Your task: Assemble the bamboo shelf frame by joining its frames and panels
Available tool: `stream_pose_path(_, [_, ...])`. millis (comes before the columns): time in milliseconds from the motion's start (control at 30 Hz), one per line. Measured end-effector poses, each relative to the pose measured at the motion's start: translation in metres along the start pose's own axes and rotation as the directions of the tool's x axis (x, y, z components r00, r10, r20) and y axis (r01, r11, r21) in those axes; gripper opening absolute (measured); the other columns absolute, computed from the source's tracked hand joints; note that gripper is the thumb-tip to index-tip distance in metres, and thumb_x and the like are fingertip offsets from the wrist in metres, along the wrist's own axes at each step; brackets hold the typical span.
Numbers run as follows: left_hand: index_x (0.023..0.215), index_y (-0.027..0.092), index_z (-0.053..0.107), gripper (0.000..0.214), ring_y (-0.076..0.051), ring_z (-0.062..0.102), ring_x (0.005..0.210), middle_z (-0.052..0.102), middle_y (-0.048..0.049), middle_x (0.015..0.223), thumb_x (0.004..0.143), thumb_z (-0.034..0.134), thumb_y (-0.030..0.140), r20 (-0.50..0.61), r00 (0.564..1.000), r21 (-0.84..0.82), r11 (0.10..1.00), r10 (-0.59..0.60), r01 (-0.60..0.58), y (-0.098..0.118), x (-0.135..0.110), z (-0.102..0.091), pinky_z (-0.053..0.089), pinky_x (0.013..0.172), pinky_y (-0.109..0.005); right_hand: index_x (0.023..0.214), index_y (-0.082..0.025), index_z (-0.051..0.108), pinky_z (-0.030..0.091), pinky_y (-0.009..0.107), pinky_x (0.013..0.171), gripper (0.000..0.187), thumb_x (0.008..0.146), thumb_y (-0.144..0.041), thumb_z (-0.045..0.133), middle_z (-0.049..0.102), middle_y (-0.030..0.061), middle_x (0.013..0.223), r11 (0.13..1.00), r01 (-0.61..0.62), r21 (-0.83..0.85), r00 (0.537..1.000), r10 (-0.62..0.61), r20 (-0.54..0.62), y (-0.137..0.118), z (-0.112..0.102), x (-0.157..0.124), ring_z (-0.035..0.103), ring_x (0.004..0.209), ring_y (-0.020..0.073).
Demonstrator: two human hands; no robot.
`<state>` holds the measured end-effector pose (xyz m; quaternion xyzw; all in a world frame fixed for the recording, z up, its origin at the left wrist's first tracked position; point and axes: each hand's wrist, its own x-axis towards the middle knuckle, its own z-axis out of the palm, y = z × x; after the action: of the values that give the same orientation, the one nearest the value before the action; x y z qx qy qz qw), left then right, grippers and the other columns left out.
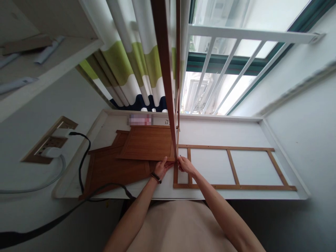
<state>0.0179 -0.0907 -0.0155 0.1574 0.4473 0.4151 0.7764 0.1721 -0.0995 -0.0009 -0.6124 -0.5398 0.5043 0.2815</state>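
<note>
A tall brown wooden frame piece point(165, 77) stands upright on the white table point(215, 131), its lower end at the corner of a flat ladder-like wooden frame point(233, 168). My left hand point(161, 168), with a dark band on the wrist, lies beside the upright's foot with fingers stretched toward it, resting on stacked brown panels point(147, 143). My right hand point(185, 163) is closed in a pinch at the joint where the upright meets the flat frame; what it pinches is too small to make out.
A black cable point(83, 159) runs across the table's left edge. A wall socket plate point(49, 141) sits at the left. Striped curtains point(131, 70) and a white window railing point(236, 63) stand behind the table. A shelf point(39, 66) holds rolled papers.
</note>
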Motion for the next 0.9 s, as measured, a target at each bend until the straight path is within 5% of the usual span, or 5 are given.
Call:
stream_pose_path(200, [0.082, 0.004, 0.065, 0.029, -0.020, 0.066, 0.078, 0.070, -0.0150, 0.078, 0.078, 0.058, 0.032, -0.009, 1.000, -0.003, 1.000, -0.015, 0.015, 0.002, -0.002, 0.003, 0.047, 0.088, -0.037, 0.075, -0.021, 0.039, 0.042, 0.022, 0.045, 0.017, 0.086, -0.032, 0.032, 0.050, -0.0042, 0.050, 1.000, -0.017, 0.013, 1.000, 0.017, -0.011, -0.004, -0.005, -0.012, 0.051, 0.043, 0.0111])
stream_pose_path(533, [0.078, 0.006, 0.064, 0.027, -0.021, 0.066, 0.080, 0.069, -0.0129, 0.073, 0.076, 0.060, 0.033, 0.020, 1.000, -0.013, 1.000, -0.020, 0.020, 0.000, -0.001, 0.000, 0.046, 0.089, -0.038, 0.084, -0.019, 0.044, 0.040, 0.028, 0.064, 0.017, 0.087, -0.030, 0.030, 0.052, 0.0024, 0.073, 0.917, 0.227, -0.328, 0.964, -0.261, -0.061, 0.001, -0.014, -0.023, 0.049, 0.065, 0.0152])
stream_pose_path(900, [0.074, 0.006, 0.063, 0.022, -0.022, 0.067, 0.075, 0.069, -0.0137, 0.069, 0.075, 0.062, 0.028, -0.044, 0.999, -0.022, 1.000, -0.015, 0.014, 0.003, -0.003, 0.003, 0.046, 0.089, -0.041, 0.082, -0.019, 0.045, 0.043, 0.027, 0.064, 0.019, 0.087, -0.032, 0.032, 0.057, 0.0023, 0.071, 0.987, 0.114, -0.112, 0.988, -0.125, -0.089, 0.006, -0.018, -0.024, 0.053, 0.064, 0.0143])
